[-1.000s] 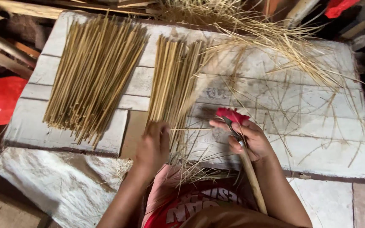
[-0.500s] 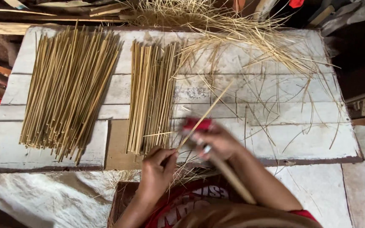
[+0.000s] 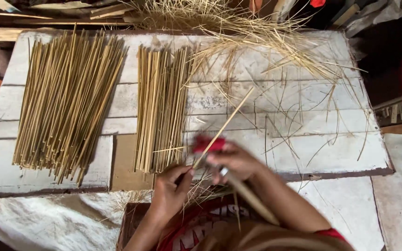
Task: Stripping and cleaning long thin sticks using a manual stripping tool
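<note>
My left hand (image 3: 172,186) grips the near end of a thin bamboo stick (image 3: 229,118) that slants up to the right over the white board (image 3: 266,97). My right hand (image 3: 236,160), blurred, holds a wooden-handled knife (image 3: 252,199) against that stick, and a red wrap (image 3: 209,145) covers one of its fingers. Just left of my hands lies a small pile of split sticks (image 3: 161,107). A bigger pile of sticks (image 3: 68,100) lies further left.
Loose bamboo shavings (image 3: 261,42) are strewn over the board's far and right parts. A brown cardboard piece (image 3: 124,162) lies between the piles near the front edge. White sacking (image 3: 38,218) covers the ground in front. Wooden scraps (image 3: 103,9) lie behind the board.
My left hand left the small pile and took hold of one stick. My right hand came in with the knife to meet it. The view shifted slightly to the right.
</note>
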